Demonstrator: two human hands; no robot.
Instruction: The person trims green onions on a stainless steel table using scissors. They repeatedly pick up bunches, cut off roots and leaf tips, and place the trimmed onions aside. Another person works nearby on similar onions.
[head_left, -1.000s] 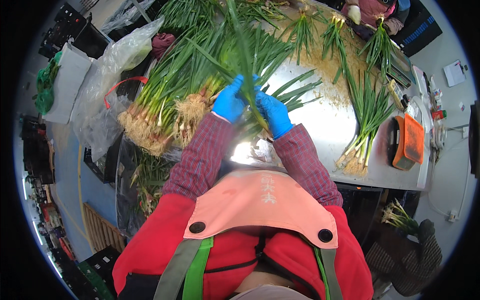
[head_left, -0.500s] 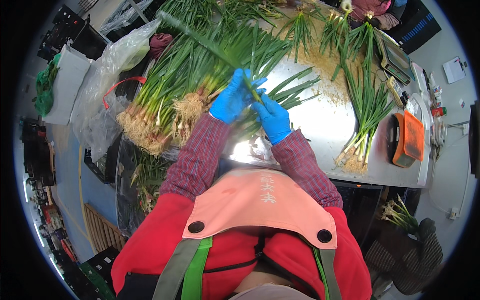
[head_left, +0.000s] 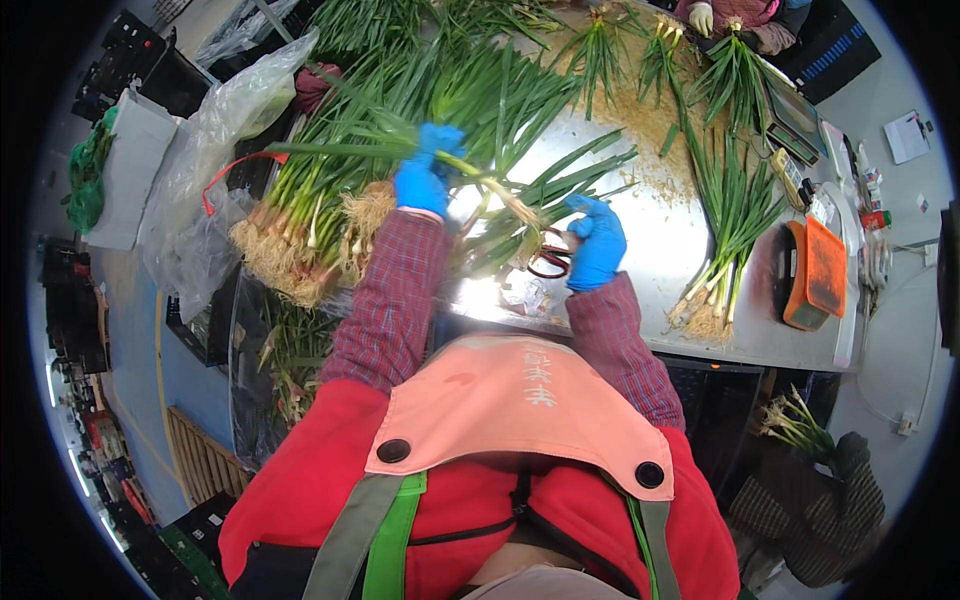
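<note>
My left hand point(head_left: 424, 178), in a blue glove, is closed around a green garlic stalk point(head_left: 487, 183). The stalk's leaves trail left, and its pale root end points right toward my other hand. My right hand point(head_left: 597, 243), also gloved in blue, has its fingers curled beside that root end; what they pinch, if anything, is hidden. Scissors with dark red handles point(head_left: 549, 262) show just left of my right fingers, partly covered. Beyond my left hand lies a big heap of green garlic point(head_left: 300, 215), roots toward me. Several loose leaves point(head_left: 585, 175) spread on the metal table point(head_left: 640, 270).
A bundle of green garlic point(head_left: 722, 240) lies at the right, beside an orange container point(head_left: 824, 272). More bunches point(head_left: 735, 85) lie near a co-worker's gloved hand point(head_left: 701, 18) at the far side. Clear plastic sheeting point(head_left: 215, 165) hangs at the left.
My hands have moved apart: the left went left with the stalk, the right moved right and lost contact with it. The stalk's leaves swung down to the left, and the scissors came into view.
</note>
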